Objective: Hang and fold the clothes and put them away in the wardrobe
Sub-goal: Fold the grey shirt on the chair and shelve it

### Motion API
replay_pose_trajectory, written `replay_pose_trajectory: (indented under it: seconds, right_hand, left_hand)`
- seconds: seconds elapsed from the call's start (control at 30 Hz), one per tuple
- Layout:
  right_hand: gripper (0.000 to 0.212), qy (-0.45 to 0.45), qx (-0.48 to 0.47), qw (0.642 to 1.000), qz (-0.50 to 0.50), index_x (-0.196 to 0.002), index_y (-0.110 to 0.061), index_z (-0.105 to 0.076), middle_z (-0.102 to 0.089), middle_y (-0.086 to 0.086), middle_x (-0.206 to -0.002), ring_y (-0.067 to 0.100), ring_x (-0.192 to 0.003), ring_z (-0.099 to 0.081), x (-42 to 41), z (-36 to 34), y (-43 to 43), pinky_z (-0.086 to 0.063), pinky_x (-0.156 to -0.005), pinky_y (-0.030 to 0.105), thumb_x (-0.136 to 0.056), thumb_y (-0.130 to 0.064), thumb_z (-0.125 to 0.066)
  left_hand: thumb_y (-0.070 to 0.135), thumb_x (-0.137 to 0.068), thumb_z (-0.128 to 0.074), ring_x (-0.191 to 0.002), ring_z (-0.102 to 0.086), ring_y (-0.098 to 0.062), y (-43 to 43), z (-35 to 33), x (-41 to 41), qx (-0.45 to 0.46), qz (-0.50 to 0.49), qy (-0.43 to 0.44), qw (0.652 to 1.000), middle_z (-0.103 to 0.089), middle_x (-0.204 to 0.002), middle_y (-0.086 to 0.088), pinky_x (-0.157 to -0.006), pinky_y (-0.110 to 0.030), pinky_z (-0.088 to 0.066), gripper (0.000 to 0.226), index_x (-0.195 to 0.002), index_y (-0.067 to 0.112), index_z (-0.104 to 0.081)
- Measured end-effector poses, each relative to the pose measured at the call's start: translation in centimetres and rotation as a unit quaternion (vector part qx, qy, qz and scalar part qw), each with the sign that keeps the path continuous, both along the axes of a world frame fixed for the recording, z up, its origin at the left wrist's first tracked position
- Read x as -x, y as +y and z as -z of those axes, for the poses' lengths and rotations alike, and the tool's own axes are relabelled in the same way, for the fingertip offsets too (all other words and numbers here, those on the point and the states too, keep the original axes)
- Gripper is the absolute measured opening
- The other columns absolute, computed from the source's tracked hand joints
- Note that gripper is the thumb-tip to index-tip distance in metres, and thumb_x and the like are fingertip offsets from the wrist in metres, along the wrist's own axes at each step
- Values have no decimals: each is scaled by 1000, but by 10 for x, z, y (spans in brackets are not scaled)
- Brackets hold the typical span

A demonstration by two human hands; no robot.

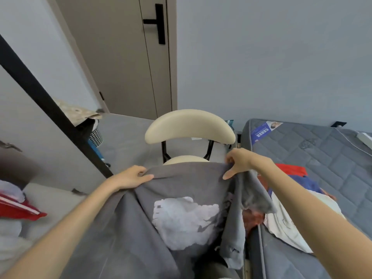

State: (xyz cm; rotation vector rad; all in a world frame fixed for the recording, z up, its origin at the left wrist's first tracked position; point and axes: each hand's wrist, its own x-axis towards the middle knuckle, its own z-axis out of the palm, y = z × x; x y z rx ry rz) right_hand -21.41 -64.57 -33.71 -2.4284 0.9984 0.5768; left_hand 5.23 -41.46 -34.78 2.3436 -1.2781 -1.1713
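Note:
A grey T-shirt (181, 198) with a large white print hangs stretched between my two hands, in front of a cream chair (189, 127). My left hand (131, 177) grips its upper edge on the left. My right hand (239, 162) pinches the upper edge on the right, and a sleeve droops below it. The shirt's lower part falls toward me and hides the chair seat. More clothes (291, 178), red, blue and white, lie on the grey mattress (322, 150) at the right.
At the far left edge is folded red and white clothing (18, 206). A black frame bar (50, 109) runs diagonally on the left, with a basket (94, 133) behind it. A closed door (130, 57) with a black handle stands behind the chair.

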Motion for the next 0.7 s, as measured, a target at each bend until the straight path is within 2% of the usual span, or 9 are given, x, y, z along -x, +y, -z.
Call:
replay_pose_trajectory:
  seconds: [0.07, 0.13, 0.2, 0.27, 0.37, 0.43, 0.5, 0.6, 0.7]
  right_hand:
    - [31, 10, 55, 998, -15, -94, -22, -62, -57, -4, -93, 19, -88, -54, -14, 24, -20, -46, -70, 32, -72, -34, -80]
    - [24, -12, 89, 996, -9, -103, -21, -64, -58, -2, -98, 23, -97, -58, -31, 47, -42, -43, -68, 32, -80, -23, -72]
    - [19, -25, 102, 994, -18, -103, -21, -64, -62, 0, -103, 24, -99, -59, -47, 70, -64, -44, -67, 33, -85, -13, -63]
    - [22, -22, 97, 995, -33, -101, -20, -65, -64, 3, -111, 26, -101, -60, -65, 91, -87, -50, -72, 35, -87, -6, -57]
    - [27, -12, 106, 992, -68, -107, -18, -66, -61, 6, -117, 29, -103, -58, -93, 118, -118, -50, -74, 37, -89, -5, -52]
    - [27, -14, 139, 986, -88, -111, -18, -64, -59, 7, -117, 31, -102, -58, -112, 132, -134, -42, -68, 34, -92, -7, -48]
    - [27, -15, 152, 984, -92, -112, -16, -62, -59, 10, -116, 34, -102, -58, -132, 145, -146, -37, -68, 34, -93, -7, -45]
    - [31, -15, 99, 994, -39, -111, -13, -62, -59, 14, -117, 36, -102, -56, -159, 171, -158, -39, -71, 34, -90, -1, -42]
    - [32, -62, 17, 997, 39, -106, -13, -64, -62, 14, -116, 34, -105, -57, -183, 205, -164, -45, -77, 34, -87, 3, -44]
  left_hand:
    - [27, -97, -55, -58, -41, -5, -12, 28, -8, 10, -24, -34, 999, -42, -61, 9, -48, -13, -30, 38, -62, 24, -40]
    - [29, -97, -53, -63, -49, -12, -24, 59, -21, 12, -58, -68, 996, -47, -63, 5, -49, -18, -29, 34, -65, 21, -44]
    - [29, -97, -51, -81, -58, -21, -37, 86, -34, 0, -92, -93, 991, -60, -79, -1, -62, -28, -36, 22, -78, 20, -54]
    - [26, -95, -53, -90, -60, -24, -51, 108, -44, -9, -132, -110, 985, -67, -97, -5, -72, -32, -44, 12, -89, 20, -61]
    - [18, -89, -56, -98, -61, -29, -73, 127, -54, -7, -176, -191, 966, -66, -109, -7, -77, -39, -51, 15, -102, 17, -65]
    - [14, -89, -55, -101, -61, -32, -90, 136, -62, -1, -204, -222, 953, -65, -112, -9, -79, -41, -51, 21, -108, 16, -66]
    - [12, -91, -53, -104, -60, -34, -109, 148, -73, -6, -227, -244, 943, -64, -114, -10, -83, -42, -47, 24, -111, 14, -66]
    - [12, -91, -52, -106, -59, -34, -130, 172, -86, -22, -236, -276, 931, -66, -115, -9, -92, -40, -37, 28, -116, 16, -64]
    - [11, -92, -50, -107, -59, -34, -146, 199, -96, -36, -251, -266, 930, -67, -114, -10, -93, -40, -37, 31, -120, 16, -62]
